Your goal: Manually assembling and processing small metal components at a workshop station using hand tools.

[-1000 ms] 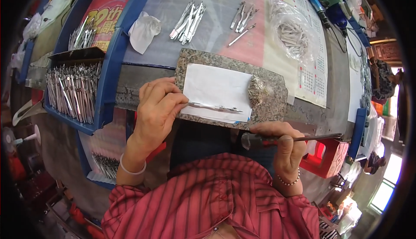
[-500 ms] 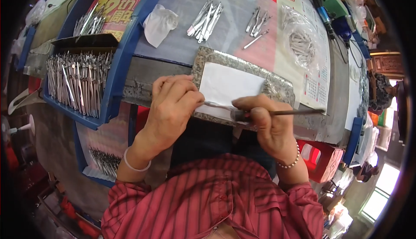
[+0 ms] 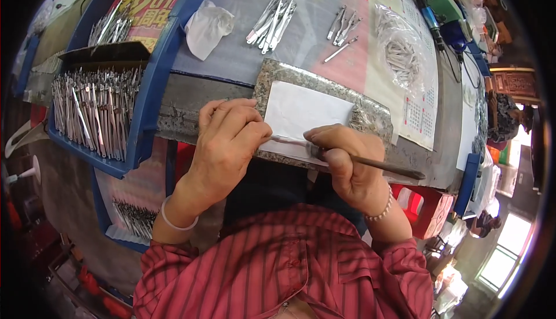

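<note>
My left hand [image 3: 229, 145] is closed in a pinch on one end of a slim silvery metal strip [image 3: 285, 139], on the near side of a white paper pad [image 3: 307, 110]. The pad lies on a speckled stone slab [image 3: 370, 110]. My right hand [image 3: 353, 165] is closed around a small hammer-like tool [image 3: 391, 167], its slim brown handle sticking out to the right. The tool's dark head, partly covered by my fingers, is at the strip's right end. Whether they touch is hard to tell.
A blue tray [image 3: 142, 125] at left holds a box packed with metal strips [image 3: 98, 113]. Behind the slab lie a crumpled white tissue [image 3: 207, 29], a pile of strips [image 3: 272, 24], a smaller group [image 3: 344, 26] and a plastic bag of pale pieces [image 3: 401, 58]. A red stool [image 3: 425, 209] stands below right.
My right hand has shifted slightly left and turned, so the tool's handle now slopes down to the right. The left hand keeps its pinch on the strip. The whole view has shifted slightly.
</note>
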Available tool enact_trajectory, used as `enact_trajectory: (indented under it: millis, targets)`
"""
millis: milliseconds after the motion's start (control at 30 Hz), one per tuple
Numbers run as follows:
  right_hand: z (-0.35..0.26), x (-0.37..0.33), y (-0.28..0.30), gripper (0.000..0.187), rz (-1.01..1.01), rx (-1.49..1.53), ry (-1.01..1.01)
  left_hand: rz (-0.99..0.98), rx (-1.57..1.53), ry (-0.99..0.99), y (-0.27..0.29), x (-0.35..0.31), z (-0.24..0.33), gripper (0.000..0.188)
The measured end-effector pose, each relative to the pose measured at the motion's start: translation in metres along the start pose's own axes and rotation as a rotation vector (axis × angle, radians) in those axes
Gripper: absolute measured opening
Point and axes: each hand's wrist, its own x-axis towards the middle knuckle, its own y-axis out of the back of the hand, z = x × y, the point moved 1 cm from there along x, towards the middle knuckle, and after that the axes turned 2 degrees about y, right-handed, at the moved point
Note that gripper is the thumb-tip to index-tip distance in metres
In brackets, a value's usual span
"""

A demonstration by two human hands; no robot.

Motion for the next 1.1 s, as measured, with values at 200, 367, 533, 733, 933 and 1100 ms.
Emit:
enact_trajectory:
  millis: [200,367,533,733,933,1100]
  targets:
    - [0.013,-0.032,0.002,0.03,0.094,0.354,-0.293,-0.016,0.006,0.002,0.001,0.002,0.0,0.019]
    - [0.009,-0.058,0.021,0.049,0.146,0.495,-0.356,-0.026,0.018,-0.016,0.001,0.006,0.002,0.018]
    - [0.009,-0.084,0.022,0.024,0.245,0.964,-0.515,-0.039,0.055,0.007,0.002,0.006,0.008,0.015]
    - [0.016,-0.11,0.028,0.021,0.169,1.011,-0.588,0.06,0.082,0.022,0.012,0.007,0.015,0.018]
    - [0.022,-0.13,0.021,0.01,0.001,0.857,-0.558,0.246,0.03,0.291,0.023,0.047,0.017,0.005]
    - [0.028,-0.145,0.001,0.012,-0.092,0.742,-0.467,0.344,0.129,0.364,0.0,0.094,-0.031,0.006]
